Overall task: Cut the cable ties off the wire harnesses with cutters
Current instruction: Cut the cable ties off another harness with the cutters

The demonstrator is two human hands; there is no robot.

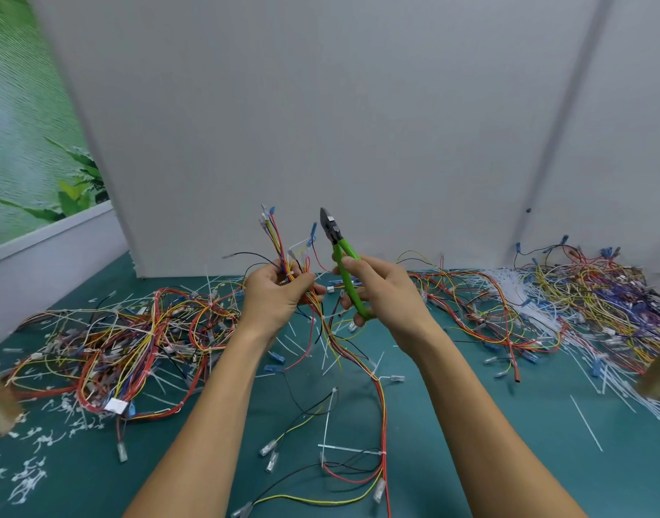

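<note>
Over the green table (470, 424), my left hand (274, 293) is clenched around a bundle of wires (283, 252), its ends fanning up past my fingers. Just right of it, my right hand (381, 289) grips the green-handled cutters (341, 256), blades closed, pointing up, apart from the wires.

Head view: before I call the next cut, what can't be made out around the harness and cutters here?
- Held wire harness: the left hand covers the gripped part, hiding any cable tie there.
- Green cutters: the right hand hides the lower handles; the tips look shut, but small.
- Right pile: too tangled to tell uncut ties, and cut off by the frame's right edge.
</note>
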